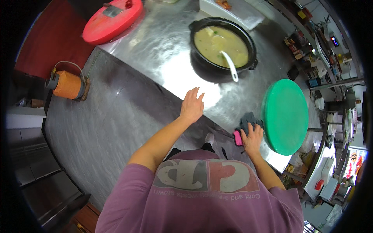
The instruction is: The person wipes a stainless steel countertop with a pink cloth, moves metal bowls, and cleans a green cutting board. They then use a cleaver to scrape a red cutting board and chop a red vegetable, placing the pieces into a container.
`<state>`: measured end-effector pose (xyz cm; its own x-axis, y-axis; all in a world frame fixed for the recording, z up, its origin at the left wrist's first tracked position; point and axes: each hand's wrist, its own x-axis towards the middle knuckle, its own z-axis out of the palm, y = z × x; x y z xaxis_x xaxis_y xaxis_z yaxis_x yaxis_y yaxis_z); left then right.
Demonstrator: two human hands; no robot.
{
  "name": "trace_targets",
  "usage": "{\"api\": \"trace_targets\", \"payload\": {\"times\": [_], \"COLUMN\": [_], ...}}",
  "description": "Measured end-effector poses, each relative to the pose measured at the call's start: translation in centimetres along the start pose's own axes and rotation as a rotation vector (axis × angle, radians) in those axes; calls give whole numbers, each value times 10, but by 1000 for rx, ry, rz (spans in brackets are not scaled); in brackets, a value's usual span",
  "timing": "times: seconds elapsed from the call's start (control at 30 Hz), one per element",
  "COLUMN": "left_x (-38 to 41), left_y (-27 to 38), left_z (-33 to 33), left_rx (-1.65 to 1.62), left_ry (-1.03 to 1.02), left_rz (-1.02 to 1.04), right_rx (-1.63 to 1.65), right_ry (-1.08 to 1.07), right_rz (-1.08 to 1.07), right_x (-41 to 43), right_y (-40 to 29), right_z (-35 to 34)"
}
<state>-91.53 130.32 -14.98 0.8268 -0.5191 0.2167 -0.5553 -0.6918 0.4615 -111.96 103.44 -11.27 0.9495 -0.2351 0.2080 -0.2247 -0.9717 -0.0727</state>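
My right hand [252, 137] lies over a bunched dark grey cloth [247, 118] near the front edge of the stainless steel table [166, 59], its fingers curled onto the fabric. A pink piece [238, 138] shows beside that hand; whether it belongs to the cloth I cannot tell. My left hand [193, 106] is empty, fingers spread, at the table's edge; I cannot tell if it touches the metal. Beyond it stands a black pot [204, 65] of pale yellowish soup [204, 43], with a white spoon or ladle [231, 67] leaning on the rim. A round green cutting board [287, 116] sits right of the cloth.
A round red board [113, 20] with a cleaver [112, 11] lies at the far left corner. Behind the pot is a white tray [230, 13] holding brown food. An orange container [68, 84] stands on the floor at left. Loaded shelves [329, 64] line the right.
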Motion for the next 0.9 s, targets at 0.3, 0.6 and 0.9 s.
{"api": "trace_targets", "payload": {"times": [0.3, 0.6, 0.9], "left_x": [-231, -302, -232], "left_y": [-131, -269, -343], "left_z": [-38, -41, -122], "left_rx": [-368, -372, -388], "left_ry": [-119, -288, -212], "left_rz": [-329, -961, -1046], "right_rx": [-90, -10, 136], "right_ry": [25, 33, 110], "right_rz": [80, -233, -258], "right_x": [59, 187, 373], "right_y": [-100, -286, -425], "right_z": [39, 84, 140]}}
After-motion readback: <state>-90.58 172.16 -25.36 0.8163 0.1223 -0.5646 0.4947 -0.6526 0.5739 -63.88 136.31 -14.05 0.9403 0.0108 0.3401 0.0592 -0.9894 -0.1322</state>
